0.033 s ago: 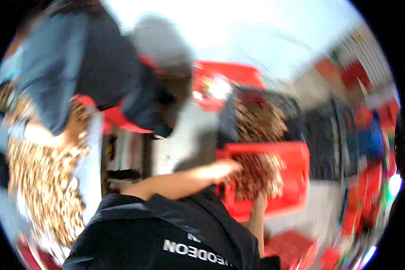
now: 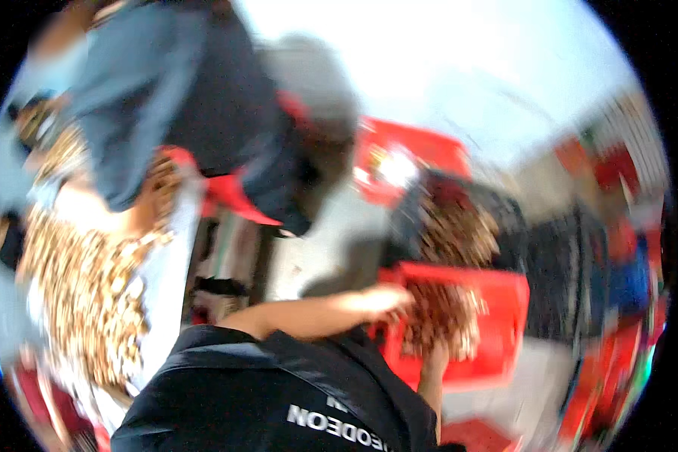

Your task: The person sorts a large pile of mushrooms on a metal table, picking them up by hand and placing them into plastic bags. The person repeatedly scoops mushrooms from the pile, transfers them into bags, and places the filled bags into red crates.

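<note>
A red plastic crate (image 2: 505,313) stands in front of me, with a heap of small reddish-brown pieces (image 2: 438,313) in it; blur hides their exact kind. My left hand (image 2: 390,301) reaches over the crate's left side, its fingers at the left of the heap. From the near side my right hand (image 2: 435,354) comes up against the heap's lower edge. Both hands flank the pieces, but motion blur and the heap hide whether the fingers close on any.
Behind the red crate is a black crate (image 2: 508,218) holding more brown pieces, and beyond it another red crate (image 2: 448,154). Dark crates (image 2: 561,275) stand at the right. At the left, a person in dark clothing (image 2: 226,98) leans over a table (image 2: 175,279) heaped with brown-and-cream pieces (image 2: 90,301).
The whole view has shifted, so the crates, person and table appear farther right and mostly lower. Both hands stay at the heap in the red crate.
</note>
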The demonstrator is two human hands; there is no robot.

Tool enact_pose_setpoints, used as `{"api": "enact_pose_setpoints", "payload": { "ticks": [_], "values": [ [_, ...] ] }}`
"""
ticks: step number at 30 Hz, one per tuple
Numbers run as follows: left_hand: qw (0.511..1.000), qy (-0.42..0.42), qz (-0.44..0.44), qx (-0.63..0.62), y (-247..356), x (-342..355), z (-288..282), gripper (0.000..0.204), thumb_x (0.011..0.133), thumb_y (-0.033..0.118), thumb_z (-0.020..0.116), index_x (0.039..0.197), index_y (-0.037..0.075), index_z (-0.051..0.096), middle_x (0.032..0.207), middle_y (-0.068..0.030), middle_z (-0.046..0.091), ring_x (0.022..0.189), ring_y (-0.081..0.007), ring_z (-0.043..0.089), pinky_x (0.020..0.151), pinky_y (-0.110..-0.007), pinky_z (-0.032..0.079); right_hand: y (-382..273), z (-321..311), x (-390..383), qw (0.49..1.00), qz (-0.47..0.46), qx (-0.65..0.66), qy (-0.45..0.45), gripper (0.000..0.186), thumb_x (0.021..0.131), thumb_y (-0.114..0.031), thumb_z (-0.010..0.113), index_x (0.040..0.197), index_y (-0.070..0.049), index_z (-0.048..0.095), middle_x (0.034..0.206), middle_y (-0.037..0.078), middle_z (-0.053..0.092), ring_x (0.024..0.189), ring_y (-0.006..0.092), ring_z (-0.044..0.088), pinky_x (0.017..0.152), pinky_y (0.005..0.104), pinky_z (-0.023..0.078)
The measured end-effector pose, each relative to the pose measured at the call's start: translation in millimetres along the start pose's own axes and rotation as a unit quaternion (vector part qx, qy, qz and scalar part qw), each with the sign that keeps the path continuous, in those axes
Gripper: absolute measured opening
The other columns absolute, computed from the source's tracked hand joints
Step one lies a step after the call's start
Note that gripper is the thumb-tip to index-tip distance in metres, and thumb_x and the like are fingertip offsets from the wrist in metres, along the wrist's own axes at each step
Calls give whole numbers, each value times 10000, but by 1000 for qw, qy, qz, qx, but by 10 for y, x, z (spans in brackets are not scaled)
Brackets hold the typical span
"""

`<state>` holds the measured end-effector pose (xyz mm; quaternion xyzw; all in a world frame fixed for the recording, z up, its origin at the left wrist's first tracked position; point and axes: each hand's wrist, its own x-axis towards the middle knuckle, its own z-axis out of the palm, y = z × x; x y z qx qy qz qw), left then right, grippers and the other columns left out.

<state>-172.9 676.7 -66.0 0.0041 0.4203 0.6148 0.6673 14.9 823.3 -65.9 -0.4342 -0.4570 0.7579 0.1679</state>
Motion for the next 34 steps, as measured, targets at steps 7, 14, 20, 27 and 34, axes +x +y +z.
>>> {"api": "enact_pose_setpoints", "payload": {
  "ticks": [7, 14, 20, 27, 34],
  "values": [
    [960, 208, 143, -118, -423, -1297, -1256, 288, 866, 271, 523, 1087, 87, 541, 1031, -86, 559, 721, -167, 521, 583, -320, 480, 1029, 1312, 769, 865, 118, -371, -317, 160, 847, -90, 548, 981, -25, 605, 918, 72, 618, 702, 144, 576, 579, 273, 457],
    [811, 387, 284, -335, -1516, -3289, -1836, 320, 866, 318, 565, 1100, 99, 563, 1096, -61, 577, 894, -199, 559, 760, -349, 505, 1890, 3639, -547, 658, 34, -485, -575, 181, 855, -30, 540, 1022, 29, 575, 881, 87, 625, 694, 131, 589, 619, 225, 476],
    [707, 447, 323, -443, -2495, -4454, -1948, 294, 877, 253, 535, 1112, 80, 576, 1032, -76, 589, 914, -226, 563, 808, -359, 492, 2763, 4291, -2157, 474, -11, -477, -740, 232, 872, -67, 569, 1080, 34, 558, 944, 107, 626, 813, 144, 607, 714, 249, 498],
    [693, 448, 383, -415, -2861, -5132, -2039, 315, 917, 253, 485, 1145, 48, 554, 1082, -66, 583, 878, -184, 559, 788, -303, 490, 2920, 4793, -2865, 324, -117, -482, -806, 259, 857, -90, 571, 1092, 19, 567, 942, 89, 630, 845, 131, 600, 774, 257, 467],
    [732, 485, 395, -272, -2544, -5703, -2208, 252, 947, 178, 469, 1173, 86, 529, 1079, -8, 591, 892, -111, 573, 819, -234, 469, 3114, 5444, -2706, 347, -178, -511, -767, 266, 844, -97, 583, 1089, 4, 575, 974, 107, 648, 884, 150, 620, 779, 266, 476]
  ]
}}
